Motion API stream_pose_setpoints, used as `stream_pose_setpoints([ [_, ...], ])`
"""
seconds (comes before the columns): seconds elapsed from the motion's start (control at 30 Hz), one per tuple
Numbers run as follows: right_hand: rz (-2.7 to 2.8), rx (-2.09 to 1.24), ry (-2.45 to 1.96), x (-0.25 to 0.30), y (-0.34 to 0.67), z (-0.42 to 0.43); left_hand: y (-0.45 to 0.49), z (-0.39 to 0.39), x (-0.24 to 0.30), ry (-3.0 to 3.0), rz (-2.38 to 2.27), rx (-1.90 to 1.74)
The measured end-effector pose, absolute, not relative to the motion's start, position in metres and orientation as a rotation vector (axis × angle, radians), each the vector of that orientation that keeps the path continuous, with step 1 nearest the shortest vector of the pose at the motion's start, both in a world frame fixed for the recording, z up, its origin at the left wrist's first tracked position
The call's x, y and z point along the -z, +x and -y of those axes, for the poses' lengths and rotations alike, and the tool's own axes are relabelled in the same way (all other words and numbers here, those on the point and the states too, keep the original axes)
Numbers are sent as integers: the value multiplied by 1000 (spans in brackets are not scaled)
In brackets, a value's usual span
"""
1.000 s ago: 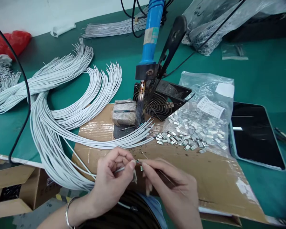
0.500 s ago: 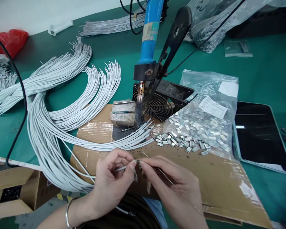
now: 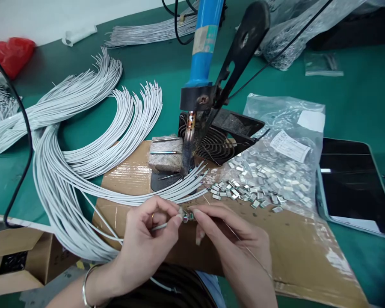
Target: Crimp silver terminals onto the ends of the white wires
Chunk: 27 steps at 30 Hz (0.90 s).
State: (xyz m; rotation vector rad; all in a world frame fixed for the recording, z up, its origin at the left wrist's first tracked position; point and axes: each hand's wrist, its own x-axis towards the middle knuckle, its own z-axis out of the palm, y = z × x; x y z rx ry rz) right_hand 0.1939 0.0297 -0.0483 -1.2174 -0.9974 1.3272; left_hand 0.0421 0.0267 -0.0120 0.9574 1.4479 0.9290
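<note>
a small metal piece [image 3: 186,217] sits between the hands [image 3: 149,241]

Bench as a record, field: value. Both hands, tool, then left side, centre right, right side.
left hand: pinches a thin white insulated cable
right hand: pinches a small shiny metal part close to the left hand; join unclear
tool: blue-handled soldering iron, held tip-down by a black slotted stand
left side: curved bundles of white cables
centre right: small silver rectangular pieces, in and beside a clear plastic bag
right side: flat black-screened device
</note>
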Motion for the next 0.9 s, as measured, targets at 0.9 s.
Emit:
stream_pose_setpoints([
  [0.9, 1040, -1184, -1424, 40, 191, -22, 49, -38, 7, 981, -1484, -935],
])
